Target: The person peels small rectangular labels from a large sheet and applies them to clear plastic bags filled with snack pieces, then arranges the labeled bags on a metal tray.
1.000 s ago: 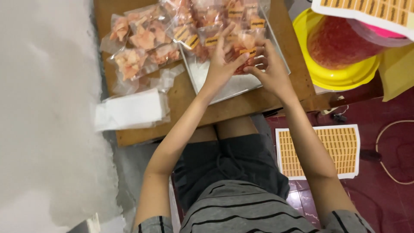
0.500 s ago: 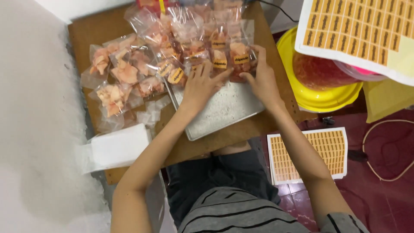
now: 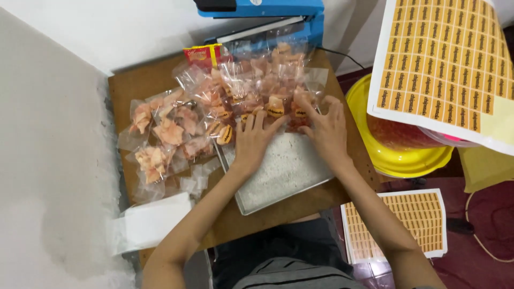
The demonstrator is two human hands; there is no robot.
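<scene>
— Pressing on the snack bags, both hands?
— Yes: left hand and right hand lie flat, fingers spread, each grip open, clasping nothing, bags heaped over the metal tray on the wooden table

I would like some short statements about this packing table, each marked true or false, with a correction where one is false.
1. Both hands rest on clear snack packets over a metal tray. True.
2. The left hand holds a pair of scissors. False: it presses flat on packets.
3. A blue heat sealer stands at the table's far edge. True.
4. The yellow basin sits on the tray. False: it is beside the table, near the right hand.
5. An orange sticker sheet lies over the basin. True.
</scene>
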